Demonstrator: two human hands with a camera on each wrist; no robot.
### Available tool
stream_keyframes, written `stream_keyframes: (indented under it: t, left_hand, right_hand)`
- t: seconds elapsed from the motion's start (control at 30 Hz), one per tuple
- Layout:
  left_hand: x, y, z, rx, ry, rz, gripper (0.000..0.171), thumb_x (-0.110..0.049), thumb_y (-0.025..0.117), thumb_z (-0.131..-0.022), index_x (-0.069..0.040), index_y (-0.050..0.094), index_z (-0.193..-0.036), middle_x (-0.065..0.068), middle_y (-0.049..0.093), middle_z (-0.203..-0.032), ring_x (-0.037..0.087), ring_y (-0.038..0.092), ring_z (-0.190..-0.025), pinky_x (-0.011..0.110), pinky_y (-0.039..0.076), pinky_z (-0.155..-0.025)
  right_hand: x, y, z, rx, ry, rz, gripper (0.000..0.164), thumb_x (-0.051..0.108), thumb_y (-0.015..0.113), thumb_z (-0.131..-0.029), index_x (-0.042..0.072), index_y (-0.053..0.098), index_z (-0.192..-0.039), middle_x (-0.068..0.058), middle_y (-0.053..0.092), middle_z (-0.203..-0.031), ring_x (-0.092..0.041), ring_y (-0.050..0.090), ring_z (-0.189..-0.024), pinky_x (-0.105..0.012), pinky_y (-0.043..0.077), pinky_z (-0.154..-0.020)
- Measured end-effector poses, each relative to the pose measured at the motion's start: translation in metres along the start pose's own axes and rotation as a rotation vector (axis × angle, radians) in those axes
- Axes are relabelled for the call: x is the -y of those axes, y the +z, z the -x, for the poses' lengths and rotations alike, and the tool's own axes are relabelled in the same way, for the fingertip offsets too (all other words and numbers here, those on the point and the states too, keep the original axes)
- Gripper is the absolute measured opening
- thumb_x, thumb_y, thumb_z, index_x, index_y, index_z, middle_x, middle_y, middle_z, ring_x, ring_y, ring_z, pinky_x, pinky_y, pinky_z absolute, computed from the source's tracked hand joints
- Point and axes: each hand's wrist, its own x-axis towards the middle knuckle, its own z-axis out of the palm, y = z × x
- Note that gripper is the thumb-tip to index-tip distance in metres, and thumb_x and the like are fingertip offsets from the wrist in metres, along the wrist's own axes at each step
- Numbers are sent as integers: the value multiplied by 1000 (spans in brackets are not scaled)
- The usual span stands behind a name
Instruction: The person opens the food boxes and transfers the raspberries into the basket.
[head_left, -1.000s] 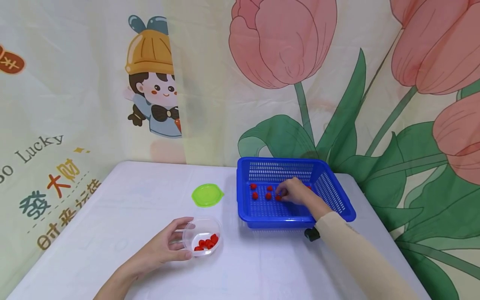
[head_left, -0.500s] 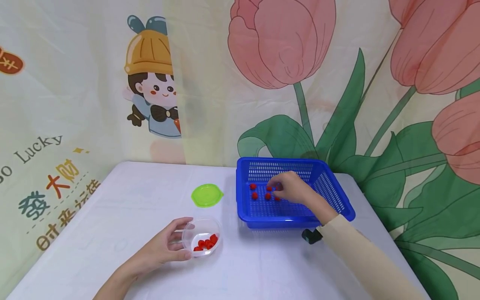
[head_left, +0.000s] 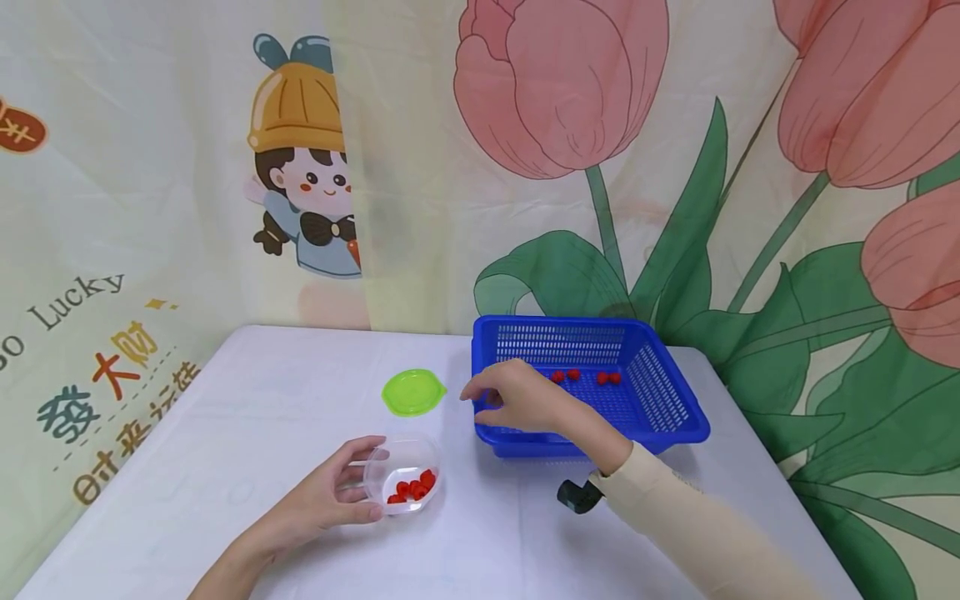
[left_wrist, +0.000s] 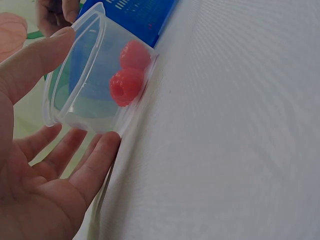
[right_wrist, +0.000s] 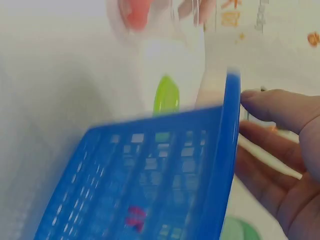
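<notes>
My left hand [head_left: 345, 492] holds a small clear plastic tub [head_left: 405, 450] on the table, fingers and thumb around its side. Several red raspberries [head_left: 412, 487] lie in the tub; two raspberries [left_wrist: 130, 75] show through its wall in the left wrist view. My right hand [head_left: 517, 396] is above the left rim of a blue basket [head_left: 592, 437], thumb and fingers apart, with nothing visible between them. In the right wrist view the basket rim hides its fingertips. More raspberries [head_left: 573, 374] sit on the basket floor; the hand covers some of the basket's left part.
A light-green lid [head_left: 414, 392] lies flat on the white table [head_left: 300, 375], behind the tub and left of the basket. A printed cloth [head_left: 420, 167] with tulips hangs directly behind the table. The basket's walls stand between its raspberries and the tub.
My right hand has left the raspberries in the basket's middle and moved left and toward me, over the rim. My left hand and the tub have stayed in place.
</notes>
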Motion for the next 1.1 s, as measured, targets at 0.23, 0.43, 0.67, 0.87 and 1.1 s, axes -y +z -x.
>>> stream_keyframes:
  t: [0.23,0.43,0.67,0.87,1.1]
  left_hand:
    - [0,-1,0,8,-3,15,91,-15,88,-88,-20,35,-162,15,41,-162,36,54,-140,25,54,-104]
    - [0,-1,2,10,-7,9,91,-15,87,-89,-19,33,-163,15,41,-163,37,53,-141,24,54,-103]
    - [1,0,1,18,13,20,93,-13,87,-89,-18,32,-164,16,39,-163,37,54,-140,21,53,-101]
    - [2,0,0,46,42,64,93,-9,84,-91,-14,28,-165,20,34,-164,39,57,-137,29,58,-99]
    - [2,-1,-1,53,43,91,93,-7,84,-91,-14,28,-165,20,34,-164,39,59,-135,32,59,-98]
  right_hand:
    - [28,9,-12,39,-19,19,29,17,84,-94,16,79,-122,4,78,-111,-8,68,-94,-16,54,-79]
    - [41,24,-25,111,-102,11,29,16,83,-94,16,79,-123,5,77,-111,-4,66,-95,-12,51,-80]
    - [48,46,-36,203,-189,7,31,15,84,-93,14,79,-124,4,78,-113,-6,67,-97,-10,49,-82]
    - [49,62,-43,254,-203,12,33,15,85,-93,16,79,-125,7,77,-111,-6,65,-96,-8,48,-81]
    - [49,73,-47,274,-186,10,36,13,86,-92,15,78,-126,6,77,-110,-6,66,-96,-8,49,-82]
